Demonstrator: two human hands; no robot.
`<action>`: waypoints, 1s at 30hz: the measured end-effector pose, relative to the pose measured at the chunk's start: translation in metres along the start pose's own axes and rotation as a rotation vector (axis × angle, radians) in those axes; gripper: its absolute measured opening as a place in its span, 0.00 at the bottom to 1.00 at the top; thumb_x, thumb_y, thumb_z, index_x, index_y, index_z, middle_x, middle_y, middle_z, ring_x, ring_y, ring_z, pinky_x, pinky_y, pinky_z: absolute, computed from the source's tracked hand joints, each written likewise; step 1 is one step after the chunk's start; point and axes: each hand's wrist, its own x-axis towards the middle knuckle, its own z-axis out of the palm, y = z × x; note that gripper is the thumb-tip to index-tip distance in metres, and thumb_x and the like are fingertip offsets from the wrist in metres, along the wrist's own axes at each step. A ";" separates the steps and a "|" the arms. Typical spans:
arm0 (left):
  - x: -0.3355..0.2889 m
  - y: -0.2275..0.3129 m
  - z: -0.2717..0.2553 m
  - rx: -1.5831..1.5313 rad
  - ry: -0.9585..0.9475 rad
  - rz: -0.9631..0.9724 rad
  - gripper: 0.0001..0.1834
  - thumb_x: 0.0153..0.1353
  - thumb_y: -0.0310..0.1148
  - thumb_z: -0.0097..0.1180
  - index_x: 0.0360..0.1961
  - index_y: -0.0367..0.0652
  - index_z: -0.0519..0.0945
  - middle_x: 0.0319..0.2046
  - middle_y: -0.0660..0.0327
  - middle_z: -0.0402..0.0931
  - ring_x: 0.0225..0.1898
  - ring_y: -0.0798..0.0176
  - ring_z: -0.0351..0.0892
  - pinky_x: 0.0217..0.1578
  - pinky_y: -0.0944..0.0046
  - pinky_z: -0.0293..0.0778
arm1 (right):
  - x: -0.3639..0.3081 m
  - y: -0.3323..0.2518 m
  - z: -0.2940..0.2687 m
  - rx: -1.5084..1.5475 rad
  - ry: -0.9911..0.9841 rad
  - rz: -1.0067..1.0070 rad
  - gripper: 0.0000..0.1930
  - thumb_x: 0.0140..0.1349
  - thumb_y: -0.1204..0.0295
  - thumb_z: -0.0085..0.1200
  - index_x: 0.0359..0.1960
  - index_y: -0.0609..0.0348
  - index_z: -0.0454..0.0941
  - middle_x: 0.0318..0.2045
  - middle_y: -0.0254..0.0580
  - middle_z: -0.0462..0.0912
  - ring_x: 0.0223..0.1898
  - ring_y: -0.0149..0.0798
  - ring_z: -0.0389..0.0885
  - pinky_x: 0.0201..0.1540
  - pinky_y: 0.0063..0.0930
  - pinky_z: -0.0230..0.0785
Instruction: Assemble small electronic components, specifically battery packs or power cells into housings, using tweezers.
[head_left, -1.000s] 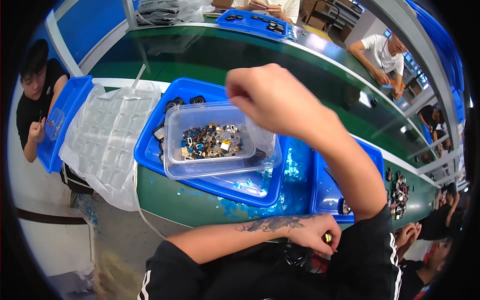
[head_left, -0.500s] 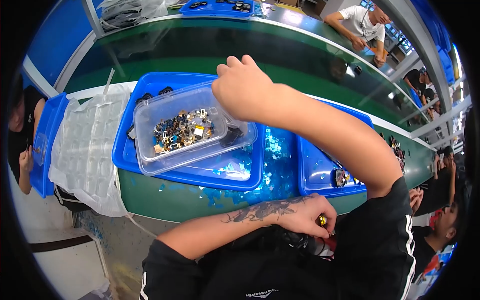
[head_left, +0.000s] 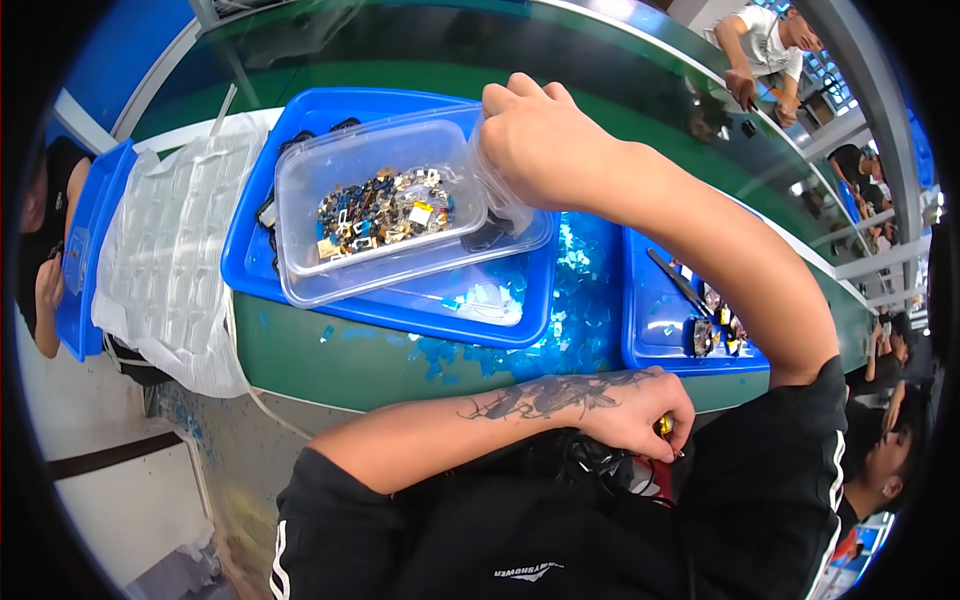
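Observation:
My left hand (head_left: 640,420), at the end of a tattooed forearm, is close to my body at the table's front edge. Its thumb and fingers pinch a small gold-coloured part (head_left: 664,425). Above the right end of a clear plastic container (head_left: 350,277) is my right hand (head_left: 545,145), its fingers curled closed. Crumpled clear plastic shows just beneath it; what the fingers hold is hidden. Many tiny loose electronic parts (head_left: 385,215) lie in the container. It rests on another clear plastic piece inside a blue tray (head_left: 400,325).
A second blue tray (head_left: 640,345) at right holds black tweezers (head_left: 680,285) and small parts. Blue film scraps (head_left: 480,355) litter the green table (head_left: 300,370). White moulded trays (head_left: 175,250) stand at left. Other people sit left, right and across.
The whole view has shifted, with the trays sitting higher and farther right. My right hand has moved a little right relative to the container. Tweezers now show in the right tray.

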 end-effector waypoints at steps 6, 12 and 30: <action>0.000 0.002 -0.005 -0.023 0.005 -0.011 0.08 0.53 0.30 0.62 0.31 0.35 0.80 0.31 0.57 0.79 0.31 0.62 0.81 0.31 0.65 0.76 | 0.013 -0.006 -0.006 -0.099 -0.222 -0.004 0.10 0.42 0.77 0.61 0.30 0.61 0.83 0.40 0.44 0.78 0.47 0.45 0.73 0.48 0.41 0.65; -0.002 0.005 -0.003 0.017 0.051 0.007 0.09 0.55 0.31 0.62 0.32 0.36 0.81 0.32 0.57 0.80 0.33 0.63 0.80 0.33 0.65 0.77 | 0.007 -0.011 0.006 -0.028 -0.034 0.065 0.09 0.41 0.75 0.61 0.28 0.56 0.84 0.38 0.42 0.79 0.48 0.44 0.74 0.46 0.42 0.65; -0.004 0.021 -0.028 -0.514 0.866 0.036 0.09 0.60 0.22 0.58 0.41 0.28 0.79 0.36 0.51 0.79 0.33 0.55 0.85 0.33 0.64 0.83 | -0.183 0.037 -0.044 1.227 0.538 0.400 0.04 0.54 0.81 0.61 0.29 0.67 0.77 0.34 0.37 0.75 0.37 0.27 0.76 0.39 0.20 0.70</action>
